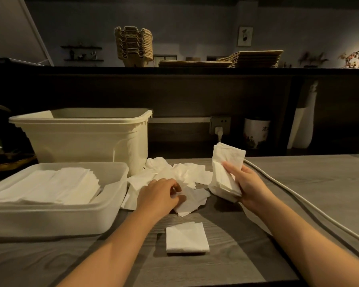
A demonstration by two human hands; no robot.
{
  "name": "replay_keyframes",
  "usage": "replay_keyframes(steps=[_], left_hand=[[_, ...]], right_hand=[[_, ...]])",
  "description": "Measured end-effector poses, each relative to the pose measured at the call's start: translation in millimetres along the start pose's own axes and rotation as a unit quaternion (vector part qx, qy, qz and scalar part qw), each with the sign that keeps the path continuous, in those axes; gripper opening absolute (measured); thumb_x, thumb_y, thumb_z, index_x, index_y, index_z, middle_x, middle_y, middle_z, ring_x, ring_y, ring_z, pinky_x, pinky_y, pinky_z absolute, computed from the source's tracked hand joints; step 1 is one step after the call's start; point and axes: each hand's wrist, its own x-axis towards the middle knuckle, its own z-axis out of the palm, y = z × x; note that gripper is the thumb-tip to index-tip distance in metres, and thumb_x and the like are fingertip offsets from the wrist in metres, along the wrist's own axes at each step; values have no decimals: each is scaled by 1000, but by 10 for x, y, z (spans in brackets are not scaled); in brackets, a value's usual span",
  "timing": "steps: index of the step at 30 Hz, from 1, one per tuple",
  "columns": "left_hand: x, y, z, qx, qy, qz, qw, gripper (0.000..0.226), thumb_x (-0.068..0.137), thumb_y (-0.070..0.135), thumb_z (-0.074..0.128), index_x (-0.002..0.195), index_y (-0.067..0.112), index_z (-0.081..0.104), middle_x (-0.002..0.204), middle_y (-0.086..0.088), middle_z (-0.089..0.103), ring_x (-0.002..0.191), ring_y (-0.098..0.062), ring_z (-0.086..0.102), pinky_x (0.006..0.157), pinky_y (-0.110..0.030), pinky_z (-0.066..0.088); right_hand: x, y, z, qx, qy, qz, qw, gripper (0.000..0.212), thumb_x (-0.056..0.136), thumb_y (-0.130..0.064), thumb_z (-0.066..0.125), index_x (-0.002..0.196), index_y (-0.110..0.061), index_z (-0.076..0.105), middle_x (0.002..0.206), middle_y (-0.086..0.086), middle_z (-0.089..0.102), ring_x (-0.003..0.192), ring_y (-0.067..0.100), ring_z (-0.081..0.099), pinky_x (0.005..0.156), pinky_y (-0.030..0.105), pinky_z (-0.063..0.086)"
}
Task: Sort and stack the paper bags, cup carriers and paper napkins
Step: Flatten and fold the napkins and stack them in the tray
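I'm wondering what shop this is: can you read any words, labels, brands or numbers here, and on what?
No text can be read here.
White ceramic jar beside the wall socket: dark marks near its right edge, too blurred to read.
Framed picture in the background: dark shapes, too small to tell.
White paper napkins: plain, no print shows.

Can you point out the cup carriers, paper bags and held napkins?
cup carriers (134, 45): head view, stack's middle
paper bags (257, 59): head view, stack's edge
held napkins (228, 154): head view, upper part

tub (81, 139) – cream, upright | cable (319, 211) – white | socket (220, 125) | jar (256, 132)
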Motion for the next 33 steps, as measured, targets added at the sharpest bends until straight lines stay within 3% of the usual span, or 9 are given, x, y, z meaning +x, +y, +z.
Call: replay_keyframes(steps=[4,6,10,14,17,20,25,29,33], left_hand=[[-19,7,-40,-45,-10,4,999,4,90,34,59,93,33,56,101,10,57,97,-10,53,78,-24,44],[-24,-1,-55,-74,-7,7,997,6,91,27,55,89,32,53,101,9,59,95,-10,55,78,-25,47],[-16,13,-90,-155,36,-7,987,6,97,30,47,93,25,47,99,7,59,92,-11,56,75,-27,52],[19,49,-143,-264,51,-52,962,7,97,24,47,102,23,41,110,2,55,94,-11,51,60,-15,44],[26,51,-148,-364,33,-66,929,19,96,21,50,109,31,40,118,-1,57,103,-14,53,69,-18,49],[24,73,-159,-433,21,-60,899,24,95,16,51,103,38,50,116,5,56,106,-14,53,78,-24,51],[-3,139,-174,-434,19,-28,901,32,96,10,49,91,40,57,96,23,48,92,-6,48,73,-14,48],[-5,141,-188,-454,44,-27,890,24,94,13,53,96,37,57,98,20,50,91,-5,50,72,-17,51],[1,116,-199,-473,75,-31,877,27,90,12,59,105,34,55,110,10,53,94,-8,54,65,-20,56]], right_hand=[[-15,-9,14,-10,-6,7,1000,13,92,-25,55,103,-18,56,94,6,64,81,20,63,56,28,50],[-22,-12,20,-19,-6,8,1000,18,92,-25,55,108,-17,55,95,7,63,81,20,63,54,28,50],[-28,-27,29,-19,-8,14,1000,17,92,-25,55,107,-17,55,93,6,64,78,19,63,51,27,51],[-36,-37,26,-24,-6,19,1000,15,92,-26,55,104,-19,55,92,6,63,78,19,63,53,27,49],[-44,-47,26,-20,-11,28,999,16,92,-26,55,106,-19,53,97,7,62,82,20,62,52,26,50],[-51,-55,17,-21,-18,33,999,17,92,-26,54,107,-18,52,97,7,62,82,20,62,55,27,50],[-51,-57,28,-25,-28,47,998,8,92,-27,54,97,-20,54,92,6,63,77,19,62,52,25,50],[-68,-66,35,-21,-28,49,998,15,92,-27,53,104,-18,53,92,6,62,76,19,62,48,24,50],[-69,-71,38,7,-14,53,998,30,92,-29,54,118,-15,49,99,8,61,85,24,60,61,32,47]])
